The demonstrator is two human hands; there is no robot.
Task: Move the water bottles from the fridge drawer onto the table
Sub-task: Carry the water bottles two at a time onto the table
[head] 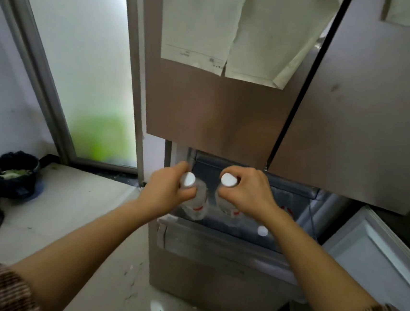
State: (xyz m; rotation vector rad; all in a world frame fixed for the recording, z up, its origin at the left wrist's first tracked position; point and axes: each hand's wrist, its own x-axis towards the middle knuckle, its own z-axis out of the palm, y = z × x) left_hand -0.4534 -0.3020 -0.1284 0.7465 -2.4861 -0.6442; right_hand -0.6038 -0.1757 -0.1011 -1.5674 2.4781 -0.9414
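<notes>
The fridge drawer (215,246) stands pulled out below the closed upper doors. My left hand (167,189) grips the neck of a clear water bottle (198,202) with a white cap and a red label, held upright above the drawer's left side. My right hand (248,192) grips the neck of a second white-capped bottle (226,206) beside it. Deeper in the drawer the white cap of another bottle (262,231) shows under my right wrist, with a red label visible to its right.
A second lower compartment door (376,259) hangs open at the right. On the tiled floor at the left sits a dark bin (14,174) with food scraps. Papers (235,33) hang on the upper fridge door. A frosted glass door is at the left.
</notes>
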